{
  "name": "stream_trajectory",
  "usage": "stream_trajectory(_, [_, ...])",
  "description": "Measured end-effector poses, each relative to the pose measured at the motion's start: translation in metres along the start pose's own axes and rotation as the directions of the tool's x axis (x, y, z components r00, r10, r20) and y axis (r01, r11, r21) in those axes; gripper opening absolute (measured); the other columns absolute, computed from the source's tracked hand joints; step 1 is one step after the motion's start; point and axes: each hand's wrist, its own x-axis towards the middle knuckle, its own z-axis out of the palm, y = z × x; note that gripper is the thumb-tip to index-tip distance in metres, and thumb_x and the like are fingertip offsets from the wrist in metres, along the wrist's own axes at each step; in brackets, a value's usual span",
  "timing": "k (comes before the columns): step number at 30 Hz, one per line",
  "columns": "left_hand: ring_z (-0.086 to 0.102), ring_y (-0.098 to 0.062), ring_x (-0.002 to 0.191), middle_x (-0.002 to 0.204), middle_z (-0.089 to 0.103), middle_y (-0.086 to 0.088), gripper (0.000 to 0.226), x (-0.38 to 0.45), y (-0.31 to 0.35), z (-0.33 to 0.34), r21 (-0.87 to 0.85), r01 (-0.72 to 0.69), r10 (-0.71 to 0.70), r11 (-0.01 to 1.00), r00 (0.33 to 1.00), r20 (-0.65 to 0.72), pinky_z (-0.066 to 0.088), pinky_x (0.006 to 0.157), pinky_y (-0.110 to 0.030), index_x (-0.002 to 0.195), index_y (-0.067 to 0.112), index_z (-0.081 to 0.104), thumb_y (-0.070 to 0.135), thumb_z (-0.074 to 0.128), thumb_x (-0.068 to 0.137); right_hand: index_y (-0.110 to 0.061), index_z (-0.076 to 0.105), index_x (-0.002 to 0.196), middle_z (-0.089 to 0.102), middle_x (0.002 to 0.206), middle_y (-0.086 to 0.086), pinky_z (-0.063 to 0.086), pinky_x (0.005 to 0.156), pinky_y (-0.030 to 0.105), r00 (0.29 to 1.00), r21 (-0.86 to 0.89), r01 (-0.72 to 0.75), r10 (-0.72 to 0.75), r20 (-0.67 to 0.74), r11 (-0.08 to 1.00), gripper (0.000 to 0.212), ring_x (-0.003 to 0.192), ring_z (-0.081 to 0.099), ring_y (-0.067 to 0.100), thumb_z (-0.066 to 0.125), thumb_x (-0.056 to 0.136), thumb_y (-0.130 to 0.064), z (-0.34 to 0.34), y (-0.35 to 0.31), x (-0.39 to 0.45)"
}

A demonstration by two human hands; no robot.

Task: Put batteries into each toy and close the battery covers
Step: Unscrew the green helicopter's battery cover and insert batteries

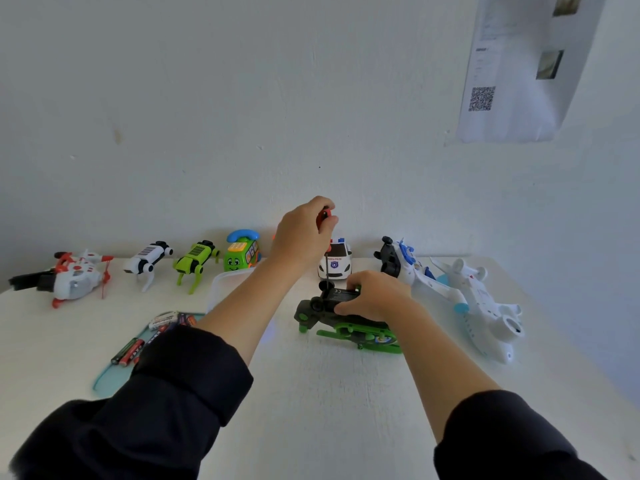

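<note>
Soft, even daylight fills what I see, cool and bluish on the wall [311, 98], a little dimmer toward the right. The white table [329, 393] glares bright near me, its grain washed out. Shadows are faint: a pale one under my left forearm [239, 306]. The wide lens bends the table's far edge and stretches my dark sleeves [145, 403] at the corners. The paper notice [519, 71] is smeared, its print unreadable.

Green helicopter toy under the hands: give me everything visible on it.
The helicopter toy looks like dark grey and green plastic. It lies upside down on the white table, green rotor blades flat beneath it and black underside up. The right hand holds its body. The left hand grips a red-handled screwdriver, shaft upright, tip down on the underside.
</note>
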Motion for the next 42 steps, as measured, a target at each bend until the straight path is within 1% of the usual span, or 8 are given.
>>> stream_trajectory(9, [0.045, -0.024, 0.062, 0.067, 0.041, 0.001, 0.033, -0.004, 0.010, 0.011, 0.309, 0.062, -0.019, 0.949, 0.990, -0.141, 0.030, 0.055, -0.027, 0.075, 0.016, 0.041, 0.042, 0.045, 0.094, -0.032, 0.057, 0.086, 0.061, 0.088, -0.007, 0.049, 0.085, 0.039, 1.000, 0.011, -0.005, 0.005, -0.020, 1.000, 0.030, 0.087, 0.057, 0.015, 0.064, 0.071, -0.057, 0.004, 0.002, 0.006])
stream_trajectory(13, [0.047, -0.025, 0.070, 0.084, 0.044, -0.005, 0.027, 0.001, 0.013, 0.010, 0.173, 0.058, -0.044, 0.983, 0.996, -0.082, 0.036, 0.060, -0.032, 0.078, 0.012, 0.048, 0.027, 0.038, 0.097, -0.033, 0.057, 0.089, 0.061, 0.089, -0.007, 0.048, 0.086, 0.040, 1.000, 0.005, -0.005, 0.005, -0.014, 1.000, 0.031, 0.089, 0.057, 0.016, 0.064, 0.071, -0.057, 0.005, 0.003, 0.006])
stream_trajectory(17, [0.065, -0.017, 0.071, 0.075, 0.058, 0.000, 0.019, 0.003, 0.012, 0.011, -0.268, 0.077, -0.054, 0.960, 0.994, 0.091, 0.054, 0.067, -0.037, 0.100, 0.008, 0.062, 0.014, 0.044, 0.096, -0.032, 0.057, 0.089, 0.061, 0.089, -0.006, 0.049, 0.085, 0.039, 1.000, 0.011, 0.005, -0.005, -0.018, 1.000, 0.031, 0.088, 0.057, 0.016, 0.065, 0.071, -0.057, 0.004, 0.004, 0.006])
stream_trajectory(23, [0.057, -0.017, 0.060, 0.060, 0.052, 0.007, 0.025, -0.001, 0.009, 0.021, -0.057, -0.126, 0.124, 0.990, 0.991, -0.044, 0.046, 0.057, -0.028, 0.096, 0.014, 0.064, 0.036, 0.055, 0.092, -0.031, 0.057, 0.087, 0.061, 0.089, -0.006, 0.049, 0.084, 0.038, 1.000, 0.022, 0.003, -0.002, -0.025, 1.000, 0.030, 0.087, 0.057, 0.016, 0.065, 0.071, -0.056, 0.005, 0.002, 0.003])
stream_trajectory(26, [0.055, -0.018, 0.070, 0.081, 0.058, 0.000, 0.046, -0.004, 0.019, 0.022, -0.040, -0.078, 0.077, 0.996, 0.997, -0.022, 0.041, 0.063, -0.030, 0.092, 0.013, 0.062, 0.047, 0.031, 0.088, -0.030, 0.058, 0.088, 0.061, 0.087, -0.006, 0.048, 0.083, 0.036, 0.999, 0.024, 0.007, -0.006, -0.039, 1.000, 0.030, 0.086, 0.057, 0.016, 0.065, 0.071, -0.054, 0.006, 0.001, 0.001])
stream_trajectory(30, [0.062, -0.023, 0.086, 0.108, 0.058, -0.007, 0.035, -0.003, 0.019, 0.020, -0.117, -0.052, 0.053, 0.992, 0.999, 0.009, 0.049, 0.074, -0.036, 0.110, 0.008, 0.061, 0.018, 0.032, 0.095, -0.031, 0.057, 0.086, 0.059, 0.085, -0.007, 0.047, 0.083, 0.036, 0.999, 0.025, 0.009, -0.008, -0.045, 1.000, 0.027, 0.085, 0.057, 0.015, 0.065, 0.072, -0.053, 0.006, 0.002, -0.001])
stream_trajectory(39, [0.050, -0.016, 0.071, 0.067, 0.049, 0.012, 0.024, -0.007, 0.010, 0.006, 0.021, -0.072, 0.073, 0.997, 0.996, -0.048, 0.034, 0.066, -0.025, 0.111, 0.015, 0.064, 0.029, 0.052, 0.095, -0.032, 0.057, 0.094, 0.060, 0.092, -0.006, 0.048, 0.086, 0.038, 0.999, 0.016, 0.007, -0.007, -0.032, 1.000, 0.031, 0.089, 0.056, 0.015, 0.065, 0.074, -0.054, 0.006, 0.001, -0.001])
stream_trajectory(42, [0.055, -0.020, 0.101, 0.106, 0.061, -0.004, 0.031, -0.004, 0.007, -0.001, -0.112, 0.023, -0.014, 0.993, 0.997, 0.082, 0.040, 0.079, -0.027, 0.122, 0.010, 0.057, 0.010, 0.038, 0.097, -0.031, 0.058, 0.096, 0.061, 0.095, -0.005, 0.048, 0.085, 0.037, 0.999, 0.008, 0.006, -0.006, -0.035, 1.000, 0.033, 0.091, 0.056, 0.016, 0.064, 0.074, -0.055, 0.005, 0.001, 0.000])
